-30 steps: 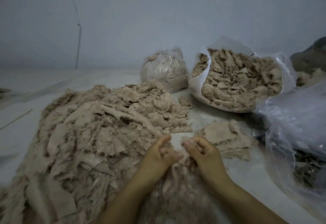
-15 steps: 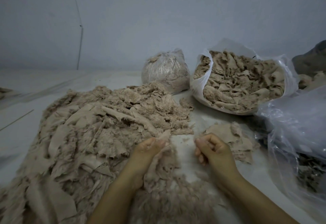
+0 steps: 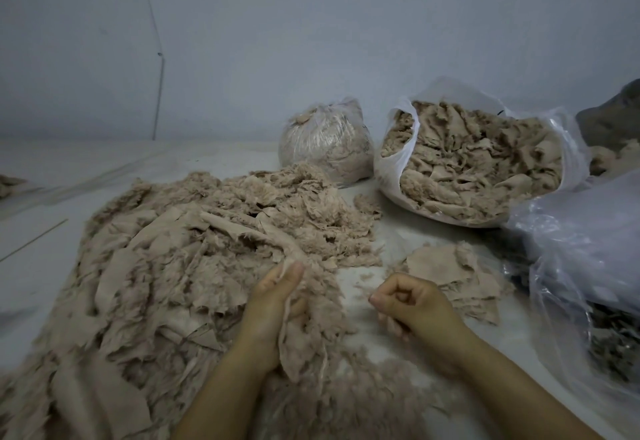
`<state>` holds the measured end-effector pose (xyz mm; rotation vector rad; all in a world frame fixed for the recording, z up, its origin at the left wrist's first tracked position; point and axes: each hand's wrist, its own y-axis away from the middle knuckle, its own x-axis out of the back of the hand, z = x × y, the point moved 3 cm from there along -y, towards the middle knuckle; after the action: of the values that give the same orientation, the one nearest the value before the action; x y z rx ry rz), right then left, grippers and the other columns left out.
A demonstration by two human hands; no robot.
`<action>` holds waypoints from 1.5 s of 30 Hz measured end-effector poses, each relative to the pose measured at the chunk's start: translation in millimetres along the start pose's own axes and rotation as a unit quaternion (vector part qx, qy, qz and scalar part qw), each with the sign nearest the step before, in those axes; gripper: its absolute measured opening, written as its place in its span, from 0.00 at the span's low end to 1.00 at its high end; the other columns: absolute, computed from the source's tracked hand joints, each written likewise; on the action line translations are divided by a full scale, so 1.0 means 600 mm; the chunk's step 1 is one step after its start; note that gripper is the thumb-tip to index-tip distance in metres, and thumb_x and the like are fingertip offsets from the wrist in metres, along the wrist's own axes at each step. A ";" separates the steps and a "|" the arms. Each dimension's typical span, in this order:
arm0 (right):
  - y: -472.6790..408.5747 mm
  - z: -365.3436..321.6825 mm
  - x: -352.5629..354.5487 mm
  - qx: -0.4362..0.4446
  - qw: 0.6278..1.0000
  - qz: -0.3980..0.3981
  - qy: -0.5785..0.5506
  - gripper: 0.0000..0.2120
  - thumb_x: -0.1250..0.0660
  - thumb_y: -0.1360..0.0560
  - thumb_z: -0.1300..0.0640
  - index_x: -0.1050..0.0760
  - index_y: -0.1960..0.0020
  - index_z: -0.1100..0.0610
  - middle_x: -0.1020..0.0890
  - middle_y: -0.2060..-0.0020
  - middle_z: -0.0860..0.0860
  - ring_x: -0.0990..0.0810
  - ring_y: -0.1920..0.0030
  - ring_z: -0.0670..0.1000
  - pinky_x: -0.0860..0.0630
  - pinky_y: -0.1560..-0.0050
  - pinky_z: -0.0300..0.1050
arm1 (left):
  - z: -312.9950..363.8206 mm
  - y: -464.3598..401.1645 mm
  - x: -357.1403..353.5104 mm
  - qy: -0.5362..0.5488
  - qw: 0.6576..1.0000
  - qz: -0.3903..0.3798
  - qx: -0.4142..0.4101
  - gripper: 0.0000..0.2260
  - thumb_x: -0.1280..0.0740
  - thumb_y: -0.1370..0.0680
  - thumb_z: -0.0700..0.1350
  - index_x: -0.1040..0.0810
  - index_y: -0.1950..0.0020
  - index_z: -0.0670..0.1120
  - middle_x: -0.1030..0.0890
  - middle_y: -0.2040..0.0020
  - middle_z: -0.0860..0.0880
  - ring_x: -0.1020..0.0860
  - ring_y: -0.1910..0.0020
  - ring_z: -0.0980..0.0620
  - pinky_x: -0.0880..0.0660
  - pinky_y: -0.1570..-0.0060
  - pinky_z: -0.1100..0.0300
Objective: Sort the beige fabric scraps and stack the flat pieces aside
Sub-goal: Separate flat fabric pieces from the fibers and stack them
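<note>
Left hand holds a fuzzy beige scrap at the near edge of the main scrap pile, thumb pressed on it. Right hand: grip curled, empty (apparently). Flat stack lies just beyond it, on the floor.

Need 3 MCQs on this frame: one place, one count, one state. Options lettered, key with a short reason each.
1. Where is the small stack of flat pieces?
A. right of the big scrap pile
B. inside the tied bag
C. on the wall

2. How many plastic bags visibly hold beige scraps at the back?
A. none
B. two
C. five

3. What is the left hand doing?
A. lying flat on the floor
B. gripping a scrap
C. pointing at the wall

Key: 1 A, it lies beyond the right hand, right of the big scrap pile. 2 B, a tied bag and an open bag. 3 B, thumb and fingers curl round the scrap.
</note>
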<state>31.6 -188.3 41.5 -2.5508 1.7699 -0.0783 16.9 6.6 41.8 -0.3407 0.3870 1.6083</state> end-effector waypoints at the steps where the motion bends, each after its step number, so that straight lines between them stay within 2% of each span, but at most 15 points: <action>1: 0.003 -0.005 0.002 -0.020 0.998 -0.049 0.021 0.17 0.30 0.29 0.51 0.25 0.63 0.67 0.23 0.75 0.53 0.32 0.80 0.45 0.37 0.78 0.35 | 0.002 -0.001 0.004 -0.009 1.000 0.010 0.003 0.29 0.25 0.34 0.51 0.27 0.36 0.42 0.17 0.51 0.39 0.17 0.54 0.42 0.20 0.51 0.53; 2: 0.008 -0.009 -0.001 -0.037 0.993 -0.093 0.056 0.23 0.33 0.29 0.45 0.25 0.63 0.67 0.23 0.76 0.52 0.32 0.80 0.44 0.38 0.78 0.35 | -0.003 -0.002 0.009 -0.037 0.999 0.012 0.011 0.29 0.28 0.32 0.51 0.28 0.33 0.41 0.22 0.42 0.37 0.24 0.42 0.37 0.28 0.39 0.47; 4: 0.011 -0.008 -0.010 -0.034 0.989 -0.089 0.117 0.28 0.37 0.31 0.36 0.22 0.62 0.63 0.19 0.72 0.51 0.29 0.76 0.44 0.35 0.74 0.34 | -0.018 0.007 -0.006 -0.100 0.994 -0.041 0.013 0.26 0.32 0.26 0.55 0.27 0.33 0.42 0.29 0.35 0.35 0.34 0.33 0.33 0.39 0.31 0.40; 7: 0.006 -0.002 -0.033 0.003 0.996 -0.007 0.092 0.17 0.31 0.33 0.42 0.22 0.58 0.57 0.20 0.70 0.50 0.25 0.71 0.45 0.30 0.69 0.37 | -0.039 0.024 -0.044 -0.165 0.974 -0.153 0.007 0.19 0.39 0.22 0.60 0.18 0.50 0.47 0.16 0.50 0.45 0.19 0.49 0.46 0.23 0.49 0.56; 10: -0.001 0.003 -0.038 0.034 0.997 0.049 0.047 0.09 0.30 0.27 0.58 0.26 0.62 0.61 0.25 0.77 0.49 0.28 0.76 0.46 0.29 0.73 0.37 | -0.040 0.022 -0.048 -0.200 0.971 -0.124 -0.038 0.19 0.32 0.27 0.60 0.24 0.57 0.43 0.23 0.60 0.46 0.25 0.58 0.49 0.28 0.56 0.58; 13: -0.005 0.002 -0.024 0.030 0.995 0.093 -0.017 0.08 0.31 0.26 0.60 0.27 0.61 0.63 0.26 0.76 0.51 0.28 0.75 0.46 0.29 0.74 0.37 | -0.023 0.015 -0.031 -0.209 0.972 -0.080 -0.077 0.13 0.32 0.26 0.54 0.22 0.55 0.44 0.18 0.61 0.50 0.20 0.60 0.54 0.26 0.62 0.64; 16: -0.005 0.008 -0.030 -0.020 0.995 0.075 -0.059 0.12 0.33 0.25 0.50 0.26 0.60 0.60 0.22 0.71 0.51 0.23 0.70 0.49 0.26 0.70 0.40 | -0.019 0.016 -0.028 -0.183 0.977 -0.084 -0.068 0.07 0.31 0.27 0.51 0.19 0.59 0.48 0.17 0.61 0.50 0.19 0.61 0.54 0.25 0.63 0.63; 18: -0.004 0.017 -0.042 -0.045 0.995 0.044 -0.074 0.15 0.32 0.28 0.46 0.24 0.58 0.59 0.20 0.68 0.51 0.21 0.67 0.49 0.24 0.68 0.42 | -0.023 0.018 -0.031 -0.198 0.974 -0.091 -0.068 0.09 0.28 0.28 0.49 0.21 0.58 0.43 0.20 0.62 0.48 0.21 0.61 0.52 0.25 0.61 0.61; 22: -0.003 0.016 -0.042 -0.016 0.996 0.044 -0.073 0.12 0.28 0.35 0.51 0.24 0.62 0.59 0.22 0.73 0.52 0.26 0.74 0.47 0.28 0.72 0.38 | -0.026 0.018 -0.037 -0.172 0.980 -0.084 -0.057 0.12 0.30 0.28 0.47 0.24 0.58 0.38 0.21 0.62 0.44 0.22 0.63 0.50 0.24 0.61 0.58; 25: -0.004 0.009 -0.035 0.020 0.993 0.074 -0.087 0.12 0.28 0.35 0.52 0.25 0.63 0.61 0.23 0.74 0.52 0.27 0.75 0.46 0.28 0.73 0.37 | -0.025 0.019 -0.039 -0.100 0.991 -0.084 -0.020 0.08 0.32 0.28 0.42 0.25 0.57 0.38 0.19 0.65 0.43 0.20 0.67 0.50 0.24 0.68 0.61; 32: -0.001 0.003 -0.035 0.033 0.995 0.063 -0.070 0.12 0.31 0.30 0.53 0.28 0.64 0.60 0.25 0.75 0.52 0.28 0.76 0.46 0.29 0.73 0.38 | -0.023 0.016 -0.034 -0.071 0.994 -0.077 -0.008 0.08 0.29 0.31 0.42 0.25 0.59 0.39 0.20 0.64 0.40 0.22 0.68 0.48 0.24 0.67 0.58; 36: -0.008 0.009 -0.021 0.044 0.983 0.155 -0.086 0.13 0.35 0.24 0.57 0.31 0.64 0.61 0.27 0.77 0.50 0.30 0.77 0.46 0.31 0.76 0.38 | -0.010 0.012 -0.024 -0.101 0.992 -0.069 -0.026 0.10 0.28 0.34 0.44 0.24 0.61 0.40 0.20 0.66 0.42 0.22 0.70 0.50 0.25 0.70 0.60; 38: -0.004 0.005 0.000 0.034 0.979 0.181 -0.084 0.15 0.34 0.26 0.51 0.32 0.66 0.59 0.29 0.78 0.50 0.32 0.77 0.47 0.33 0.76 0.38 | 0.000 0.009 -0.012 -0.088 0.995 -0.046 -0.030 0.08 0.29 0.34 0.45 0.24 0.62 0.42 0.20 0.66 0.43 0.22 0.70 0.50 0.25 0.70 0.60; 42: 0.005 -0.005 -0.022 -0.008 0.997 0.063 0.045 0.29 0.39 0.35 0.32 0.26 0.68 0.59 0.26 0.76 0.53 0.29 0.76 0.49 0.32 0.76 0.39 | -0.003 0.015 -0.016 -0.116 0.991 -0.061 -0.030 0.08 0.27 0.34 0.51 0.21 0.64 0.47 0.20 0.65 0.45 0.22 0.68 0.52 0.25 0.69 0.61; 45: 0.004 -0.001 -0.048 0.029 0.997 0.045 0.046 0.19 0.32 0.31 0.44 0.24 0.58 0.61 0.22 0.68 0.49 0.24 0.67 0.45 0.27 0.66 0.38 | -0.024 0.023 -0.039 -0.165 0.975 -0.140 -0.043 0.09 0.31 0.26 0.53 0.19 0.60 0.48 0.18 0.63 0.49 0.20 0.62 0.55 0.25 0.64 0.65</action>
<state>19.2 -162.4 41.0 -2.4622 1.8811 -0.2459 4.6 -21.4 39.9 -0.1776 0.0129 1.3749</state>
